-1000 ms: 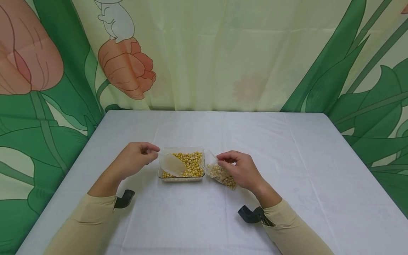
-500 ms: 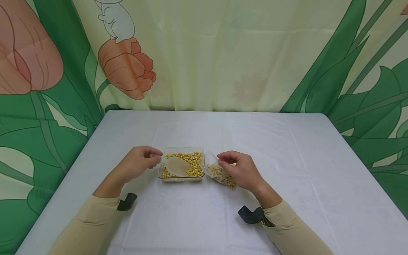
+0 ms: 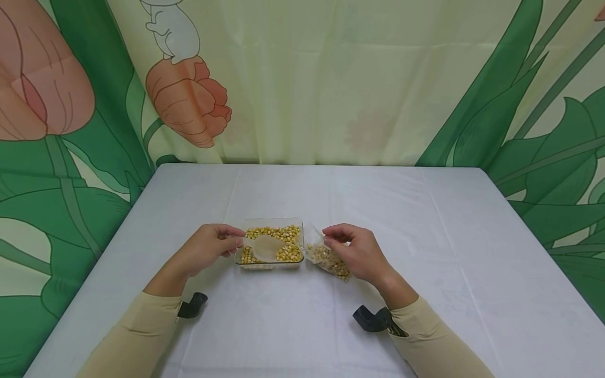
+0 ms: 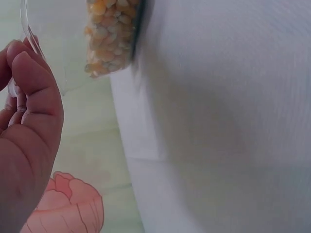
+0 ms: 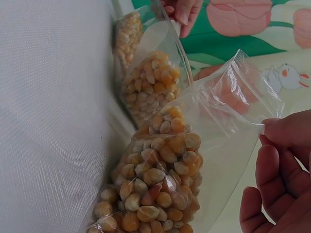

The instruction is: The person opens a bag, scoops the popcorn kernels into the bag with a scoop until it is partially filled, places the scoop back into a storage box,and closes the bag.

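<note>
A clear rectangular container point(image 3: 269, 266) of yellow corn kernels point(image 3: 289, 254) stands mid-table. My left hand point(image 3: 210, 249) is at its left side, thumb and fingers pinching the end of a translucent, oval-ended scoop point(image 3: 268, 248). The scoop's broad end lies over the kernels inside the container. To the right, a clear plastic bag point(image 5: 214, 155) of paler corn kernels point(image 5: 150, 194) rests on the table against the container. Its upper edge is pinched between the thumb and fingers of my right hand point(image 3: 354, 249). In the left wrist view, the left hand point(image 4: 31, 111) overlaps the container's rim.
A white cloth covers the table point(image 3: 302, 325). Behind it hangs a curtain point(image 3: 302, 94) printed with flowers and leaves. Black wrist mounts point(image 3: 193, 305) jut from both sleeves.
My left hand has moved right and slightly nearer to me, carrying the scoop further over the kernels, toward the container's middle. The right hand and the bag have stayed in place.
</note>
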`<action>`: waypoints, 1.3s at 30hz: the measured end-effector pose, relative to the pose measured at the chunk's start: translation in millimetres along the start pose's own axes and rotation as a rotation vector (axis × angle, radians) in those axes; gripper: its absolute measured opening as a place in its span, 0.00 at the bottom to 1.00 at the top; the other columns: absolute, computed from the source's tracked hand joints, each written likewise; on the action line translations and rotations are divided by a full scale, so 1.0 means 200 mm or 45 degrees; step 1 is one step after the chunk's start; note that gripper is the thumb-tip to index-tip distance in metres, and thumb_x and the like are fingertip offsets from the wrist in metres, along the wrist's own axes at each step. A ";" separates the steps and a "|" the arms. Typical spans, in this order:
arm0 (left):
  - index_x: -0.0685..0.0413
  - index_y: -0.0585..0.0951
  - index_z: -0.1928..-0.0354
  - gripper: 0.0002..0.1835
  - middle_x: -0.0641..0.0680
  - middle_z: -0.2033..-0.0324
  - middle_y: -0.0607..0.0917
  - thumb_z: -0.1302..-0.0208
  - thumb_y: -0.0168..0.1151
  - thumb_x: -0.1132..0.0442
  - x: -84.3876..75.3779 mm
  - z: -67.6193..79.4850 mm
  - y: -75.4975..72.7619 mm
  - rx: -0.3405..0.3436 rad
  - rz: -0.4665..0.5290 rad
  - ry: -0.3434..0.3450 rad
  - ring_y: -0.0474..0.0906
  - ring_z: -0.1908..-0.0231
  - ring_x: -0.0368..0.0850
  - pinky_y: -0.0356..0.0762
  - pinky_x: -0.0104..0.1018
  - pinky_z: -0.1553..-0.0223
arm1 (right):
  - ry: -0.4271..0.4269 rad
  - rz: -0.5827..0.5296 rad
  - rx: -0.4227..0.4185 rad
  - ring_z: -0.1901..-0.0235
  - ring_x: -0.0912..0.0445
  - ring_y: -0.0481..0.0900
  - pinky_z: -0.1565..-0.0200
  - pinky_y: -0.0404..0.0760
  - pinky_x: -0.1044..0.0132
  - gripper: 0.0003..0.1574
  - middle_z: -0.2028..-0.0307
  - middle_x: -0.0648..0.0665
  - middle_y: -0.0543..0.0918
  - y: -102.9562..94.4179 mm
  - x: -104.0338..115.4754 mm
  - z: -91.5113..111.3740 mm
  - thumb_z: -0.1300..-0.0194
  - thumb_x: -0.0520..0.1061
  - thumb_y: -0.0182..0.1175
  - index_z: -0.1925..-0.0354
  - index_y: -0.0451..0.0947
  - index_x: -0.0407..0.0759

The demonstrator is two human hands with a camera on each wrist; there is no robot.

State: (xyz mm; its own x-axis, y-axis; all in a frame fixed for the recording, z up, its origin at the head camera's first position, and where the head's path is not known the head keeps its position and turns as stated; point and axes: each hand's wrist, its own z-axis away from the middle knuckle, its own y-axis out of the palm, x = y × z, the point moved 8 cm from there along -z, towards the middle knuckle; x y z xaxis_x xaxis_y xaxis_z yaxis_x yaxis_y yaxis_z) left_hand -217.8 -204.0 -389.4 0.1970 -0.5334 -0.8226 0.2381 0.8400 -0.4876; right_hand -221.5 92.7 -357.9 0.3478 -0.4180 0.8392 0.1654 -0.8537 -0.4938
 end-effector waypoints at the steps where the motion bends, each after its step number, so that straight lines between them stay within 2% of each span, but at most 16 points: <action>1: 0.63 0.81 0.44 0.16 0.56 0.60 0.83 0.28 0.61 0.62 0.00 0.00 0.00 -0.005 0.009 -0.006 0.78 0.60 0.50 0.78 0.41 0.57 | 0.000 0.001 -0.002 0.63 0.53 0.80 0.66 0.78 0.65 0.10 0.65 0.49 0.86 0.00 0.00 0.00 0.34 0.36 0.65 0.54 0.85 0.37; 4: 0.65 0.81 0.45 0.15 0.56 0.61 0.84 0.28 0.61 0.63 0.01 -0.01 0.00 -0.009 0.067 -0.002 0.78 0.62 0.47 0.79 0.38 0.57 | 0.002 0.003 -0.007 0.63 0.53 0.80 0.66 0.77 0.65 0.10 0.66 0.49 0.86 0.00 0.00 0.00 0.34 0.36 0.65 0.54 0.85 0.37; 11: 0.75 0.77 0.45 0.16 0.54 0.63 0.84 0.27 0.58 0.69 0.01 -0.01 0.00 0.033 0.247 0.081 0.78 0.65 0.42 0.80 0.33 0.61 | 0.008 0.002 -0.003 0.63 0.53 0.80 0.67 0.77 0.66 0.10 0.66 0.49 0.86 0.00 -0.01 0.00 0.34 0.36 0.65 0.54 0.85 0.38; 18: 0.77 0.76 0.45 0.16 0.53 0.63 0.83 0.27 0.56 0.70 0.03 -0.01 -0.01 0.044 0.291 0.103 0.77 0.64 0.43 0.81 0.34 0.58 | 0.008 -0.005 -0.003 0.63 0.53 0.80 0.66 0.78 0.66 0.10 0.65 0.49 0.86 0.00 -0.01 0.00 0.34 0.36 0.65 0.54 0.85 0.37; 31: 0.78 0.74 0.43 0.17 0.50 0.63 0.81 0.27 0.56 0.70 0.05 -0.01 -0.03 0.032 0.382 0.091 0.76 0.63 0.42 0.80 0.33 0.58 | -0.002 -0.006 -0.001 0.63 0.53 0.80 0.67 0.77 0.66 0.09 0.65 0.49 0.85 0.00 -0.01 0.00 0.34 0.35 0.65 0.54 0.84 0.37; 39: 0.77 0.73 0.42 0.17 0.50 0.63 0.80 0.26 0.54 0.69 0.08 -0.03 -0.03 0.057 0.416 0.075 0.75 0.61 0.44 0.79 0.31 0.58 | -0.020 -0.002 -0.027 0.65 0.53 0.81 0.67 0.78 0.66 0.08 0.66 0.48 0.86 -0.01 0.01 0.00 0.35 0.35 0.65 0.56 0.85 0.36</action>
State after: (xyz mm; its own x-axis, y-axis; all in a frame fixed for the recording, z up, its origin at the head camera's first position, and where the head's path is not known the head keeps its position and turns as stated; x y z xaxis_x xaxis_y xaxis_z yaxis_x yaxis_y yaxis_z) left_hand -221.5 -217.7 -400.8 0.2152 -0.2288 -0.9494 0.2135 0.9597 -0.1829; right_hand -221.5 93.7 -356.0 0.3623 -0.4117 0.8362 0.1465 -0.8609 -0.4873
